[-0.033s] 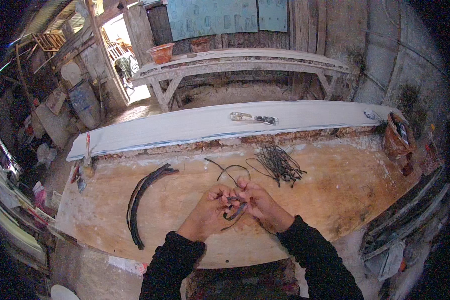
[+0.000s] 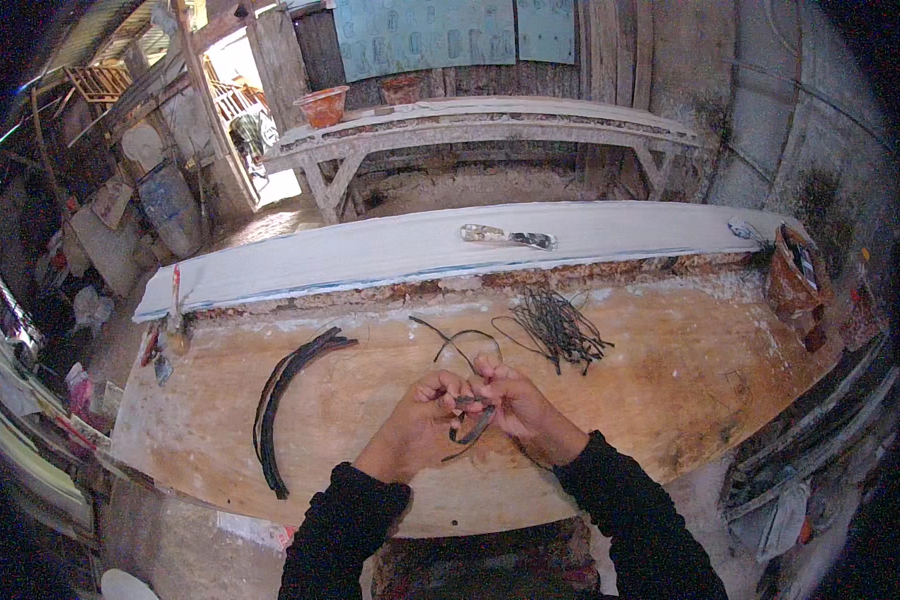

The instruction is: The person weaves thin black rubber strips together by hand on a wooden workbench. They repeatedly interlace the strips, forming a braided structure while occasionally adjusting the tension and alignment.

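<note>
Dark strip shifted over wooden tabletop, rear bench unmoved.

I can't make out any readable word, number or sign from where I stand. The blue sheet at the back carries rows of darker, blocky marks, too blurred for me to tell as letters, and the bluish patches on the barrel off to the left are no clearer.
</note>
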Demonstrator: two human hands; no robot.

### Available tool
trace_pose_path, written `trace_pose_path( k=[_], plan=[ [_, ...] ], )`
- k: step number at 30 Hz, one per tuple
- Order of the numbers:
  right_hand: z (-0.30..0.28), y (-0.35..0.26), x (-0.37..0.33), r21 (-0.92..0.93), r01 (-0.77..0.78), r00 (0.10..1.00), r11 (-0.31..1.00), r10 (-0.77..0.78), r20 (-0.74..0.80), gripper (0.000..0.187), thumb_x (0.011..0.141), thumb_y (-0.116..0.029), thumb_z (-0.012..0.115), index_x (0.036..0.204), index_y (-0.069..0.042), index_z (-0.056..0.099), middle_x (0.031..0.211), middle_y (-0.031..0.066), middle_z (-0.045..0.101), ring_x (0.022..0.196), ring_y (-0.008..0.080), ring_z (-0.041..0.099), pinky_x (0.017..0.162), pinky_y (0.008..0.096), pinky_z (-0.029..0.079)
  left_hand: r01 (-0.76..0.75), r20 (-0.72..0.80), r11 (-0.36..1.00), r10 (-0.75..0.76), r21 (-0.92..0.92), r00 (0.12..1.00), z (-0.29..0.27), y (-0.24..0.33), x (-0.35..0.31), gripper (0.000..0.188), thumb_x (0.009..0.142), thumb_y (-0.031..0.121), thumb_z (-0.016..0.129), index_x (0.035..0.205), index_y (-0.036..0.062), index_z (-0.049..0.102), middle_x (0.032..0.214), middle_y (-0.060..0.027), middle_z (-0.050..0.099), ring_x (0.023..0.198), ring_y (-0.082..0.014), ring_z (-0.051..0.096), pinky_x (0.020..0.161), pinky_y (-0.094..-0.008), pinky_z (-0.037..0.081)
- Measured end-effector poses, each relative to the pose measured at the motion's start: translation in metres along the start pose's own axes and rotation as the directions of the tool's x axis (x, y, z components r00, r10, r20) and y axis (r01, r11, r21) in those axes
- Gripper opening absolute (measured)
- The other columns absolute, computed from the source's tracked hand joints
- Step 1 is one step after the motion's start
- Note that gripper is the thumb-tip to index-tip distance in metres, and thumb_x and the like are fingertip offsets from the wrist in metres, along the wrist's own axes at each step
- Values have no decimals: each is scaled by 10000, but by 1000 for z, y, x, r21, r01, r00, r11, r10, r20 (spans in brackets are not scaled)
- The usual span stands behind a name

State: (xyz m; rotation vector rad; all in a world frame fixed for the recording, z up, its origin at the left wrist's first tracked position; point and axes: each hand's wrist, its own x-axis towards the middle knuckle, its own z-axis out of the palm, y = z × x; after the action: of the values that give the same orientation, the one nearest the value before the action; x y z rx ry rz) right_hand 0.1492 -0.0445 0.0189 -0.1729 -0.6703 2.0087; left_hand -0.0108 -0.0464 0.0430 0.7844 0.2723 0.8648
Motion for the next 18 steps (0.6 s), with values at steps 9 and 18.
trace_pose_path(
  k=[9, 18],
  plan=[
    [9, -3, 0, -84, 23, 996, 996, -30, -89, 194, 784, -37, 569, 836, -125, 404, 748, -5, 470, 706, 131, 512, 628, 237, 437, -8, -74, 995, 1, -98, 997, -7, -4, 2, 178, 769, 151, 671, 852, 75, 534, 921, -29, 559, 868, -155, 590, 743, -287, 484],
    [8, -1, 4, -436, -4, 940, 900, -146, -310, 120, 833, -111, 553, 838, -126, 434, 751, -36, 469, 689, 64, 474, 569, 194, 392, 54, -266, 896, 73, 440, 961, -27, -5, 11, 171, 717, 7, 656, 879, 36, 609, 834, -28, 579, 787, -106, 556, 686, -249, 448]
  ],
)
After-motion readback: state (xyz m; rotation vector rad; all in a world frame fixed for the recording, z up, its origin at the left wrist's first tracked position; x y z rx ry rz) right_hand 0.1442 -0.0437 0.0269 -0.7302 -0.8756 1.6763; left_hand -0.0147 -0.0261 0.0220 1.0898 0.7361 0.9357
